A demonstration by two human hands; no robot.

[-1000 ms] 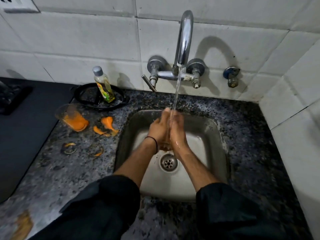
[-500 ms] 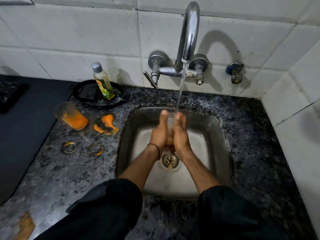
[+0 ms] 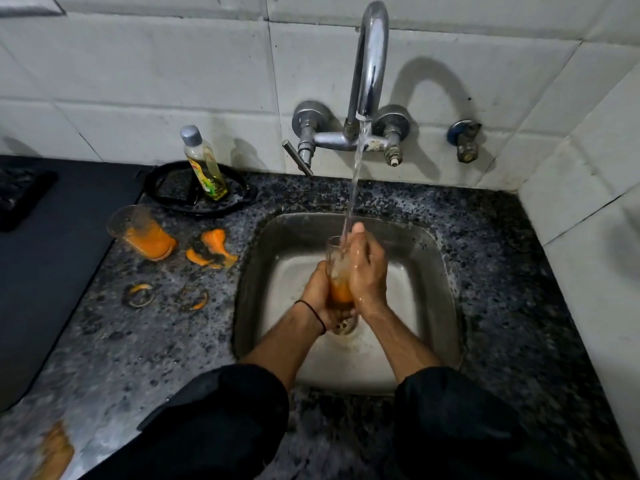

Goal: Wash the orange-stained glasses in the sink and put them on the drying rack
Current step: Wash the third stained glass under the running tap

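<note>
1. In the sink [image 3: 446, 271], the glass [image 3: 336, 259] now shows upright above the drain [image 3: 343, 326], under the stream [image 3: 355, 174].
2. The left hand [image 3: 317, 292] has slid lower, fingers grasping its orange base; the right hand [image 3: 367, 271] wraps its side.
3. The second glass [image 3: 138, 230] stays on the surface [image 3: 138, 341].

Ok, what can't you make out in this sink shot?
Head view only.
The glass: sides covered by the left hand and right hand, so remaining stain unclear.
The drain: mostly behind the hands and glass.
The bottle label: too small to read.
The orange patch, bottom left: blurred, cut off by the frame edge.
The drying rack: not identifiable in frame.
</note>
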